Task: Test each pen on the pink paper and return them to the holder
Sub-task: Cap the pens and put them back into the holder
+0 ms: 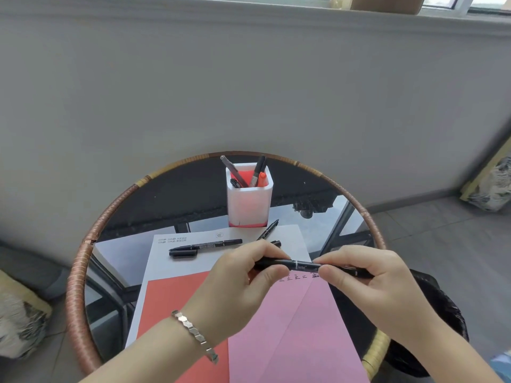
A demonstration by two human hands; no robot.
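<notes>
Head view: both hands' fingers (272,272) pinch pen (302,265).

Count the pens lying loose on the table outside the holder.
2: one long pen on the white sheet, one beside the holder. Hands may hide more.

A round glass table (143,222) with a wicker-wrapped rim is carrying a white pen holder (249,203) near its far edge. A white sheet (193,265) is lying at its middle, red paper (168,305) and pink paper (293,335) reaching toward the near edge.
</notes>
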